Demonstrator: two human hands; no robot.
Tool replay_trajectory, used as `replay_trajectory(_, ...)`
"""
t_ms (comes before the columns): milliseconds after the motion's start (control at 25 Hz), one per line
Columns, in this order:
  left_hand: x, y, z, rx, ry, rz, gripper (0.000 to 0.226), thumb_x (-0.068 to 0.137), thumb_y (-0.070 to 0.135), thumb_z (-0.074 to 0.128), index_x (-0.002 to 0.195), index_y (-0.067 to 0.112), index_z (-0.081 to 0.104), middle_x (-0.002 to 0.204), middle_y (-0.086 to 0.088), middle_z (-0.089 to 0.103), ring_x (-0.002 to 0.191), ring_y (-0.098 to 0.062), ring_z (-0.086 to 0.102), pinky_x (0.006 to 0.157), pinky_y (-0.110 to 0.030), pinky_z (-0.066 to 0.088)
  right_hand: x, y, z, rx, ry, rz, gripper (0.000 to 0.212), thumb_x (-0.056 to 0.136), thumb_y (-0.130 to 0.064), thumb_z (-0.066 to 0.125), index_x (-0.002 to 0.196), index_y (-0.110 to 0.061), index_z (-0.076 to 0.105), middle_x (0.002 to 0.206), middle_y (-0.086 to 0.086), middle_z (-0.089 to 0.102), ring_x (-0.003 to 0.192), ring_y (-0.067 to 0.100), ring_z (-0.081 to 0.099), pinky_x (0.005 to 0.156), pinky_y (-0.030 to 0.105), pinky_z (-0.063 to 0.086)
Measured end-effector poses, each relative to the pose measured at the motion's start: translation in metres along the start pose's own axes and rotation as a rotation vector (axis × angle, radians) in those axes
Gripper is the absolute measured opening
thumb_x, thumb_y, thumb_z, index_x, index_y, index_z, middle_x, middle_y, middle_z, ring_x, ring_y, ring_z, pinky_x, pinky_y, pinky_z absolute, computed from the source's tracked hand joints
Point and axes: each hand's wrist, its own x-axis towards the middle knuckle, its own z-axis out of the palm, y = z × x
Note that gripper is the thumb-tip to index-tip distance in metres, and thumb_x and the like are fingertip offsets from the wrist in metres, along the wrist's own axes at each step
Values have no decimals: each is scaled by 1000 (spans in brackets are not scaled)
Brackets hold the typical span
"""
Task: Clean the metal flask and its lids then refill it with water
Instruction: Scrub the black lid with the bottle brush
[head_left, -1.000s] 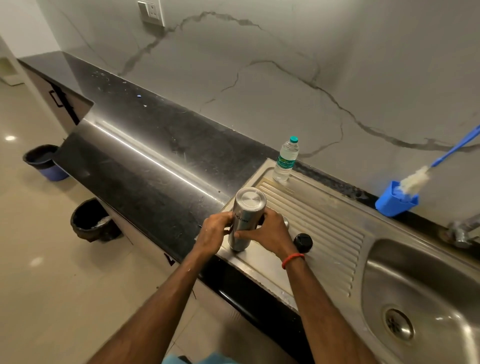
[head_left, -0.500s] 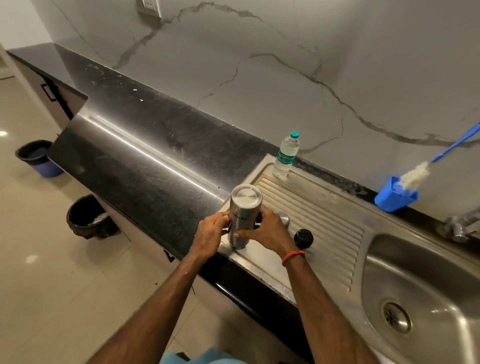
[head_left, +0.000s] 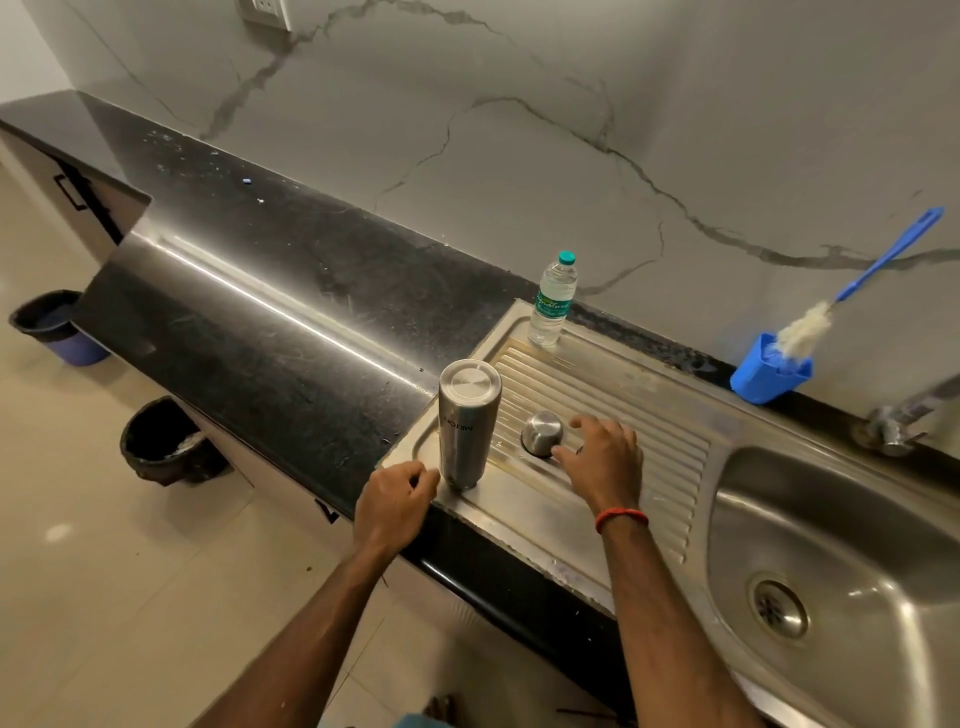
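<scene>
The metal flask stands upside down, by itself, at the left end of the steel drainboard. My left hand sits just left of the flask's foot, fingers loosely curled, holding nothing. A domed metal lid lies on the drainboard right of the flask. My right hand hovers beside that lid with fingers spread, thumb and forefinger close to its rim. The black lid is hidden beneath this hand.
A small plastic water bottle stands at the drainboard's back edge. A blue holder with a bottle brush leans on the wall. Sink basin and tap lie right. Black counter extends left; two bins stand on the floor.
Both hands have let go of the flask, which now stands alone. My right hand moved right to the metal lid and covers the black lid; my left dropped to the flask's foot.
</scene>
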Motion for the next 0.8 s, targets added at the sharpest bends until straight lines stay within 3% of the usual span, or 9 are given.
replay_trajectory(80, -10, -7, 8, 74, -125, 142, 31, 99, 33, 60, 69, 30, 62, 61, 8, 59, 59, -11, 60, 61, -22, 47, 4, 19, 6, -103, -141, 57, 63, 81, -46, 77, 136, -28, 53, 133, 5, 57, 126, 27, 45, 100, 42, 45)
replay_trajectory(160, -17, -8, 17, 174, -241, 252, 28, 101, 36, 57, 73, 39, 58, 64, 14, 56, 64, -6, 59, 66, -14, 41, 3, 30, 16, 6, -260, 67, 64, 83, -39, 77, 140, -26, 49, 138, 7, 53, 131, 29, 42, 104, 43, 45)
replay_trajectory(280, -24, 4, 36, 189, -335, 286, 30, 99, 48, 52, 78, 30, 63, 69, 10, 58, 67, -7, 59, 69, -17, 44, -6, 41, 24, 185, -197, 34, 56, 85, -18, 77, 136, -21, 54, 136, 10, 53, 130, 29, 48, 106, 41, 47)
replay_trajectory(440, -33, 46, 68, -79, -436, 326, 42, 100, 52, 51, 76, 20, 64, 68, 1, 64, 60, -15, 61, 62, -27, 51, -26, 49, 1, 423, -113, 37, 61, 74, -16, 87, 126, -21, 55, 125, 6, 61, 116, 22, 58, 94, 31, 54)
replay_trajectory(520, -36, 76, 85, -296, -397, 221, 31, 103, 44, 54, 85, 22, 67, 77, 0, 69, 62, -12, 65, 59, -26, 52, -35, 50, -22, 498, -47, -7, 65, 66, -27, 92, 120, -26, 57, 112, 0, 67, 103, 13, 65, 85, 23, 56)
replay_trajectory(600, -32, 107, 97, -489, -349, 8, 29, 105, 47, 45, 102, 26, 65, 91, -1, 72, 67, -12, 66, 56, -22, 48, -44, 50, -48, 537, -14, -74, 67, 61, -37, 94, 117, -26, 60, 103, -7, 69, 95, 4, 66, 80, 19, 56)
replay_trajectory(720, -23, 147, 111, -767, -574, -244, 53, 105, 60, 24, 119, 27, 63, 106, -8, 75, 81, -19, 71, 62, -29, 53, -58, 48, -85, 527, -18, -181, 68, 57, -49, 93, 115, -25, 65, 100, -11, 70, 92, 2, 67, 78, 17, 56)
replay_trajectory(800, -20, 166, 121, -940, -675, -343, 62, 102, 66, 29, 120, 21, 68, 105, -10, 76, 83, -20, 71, 63, -30, 53, -67, 47, -102, 504, -2, -220, 66, 58, -49, 92, 113, -26, 66, 100, -13, 69, 93, 0, 66, 78, 15, 55)
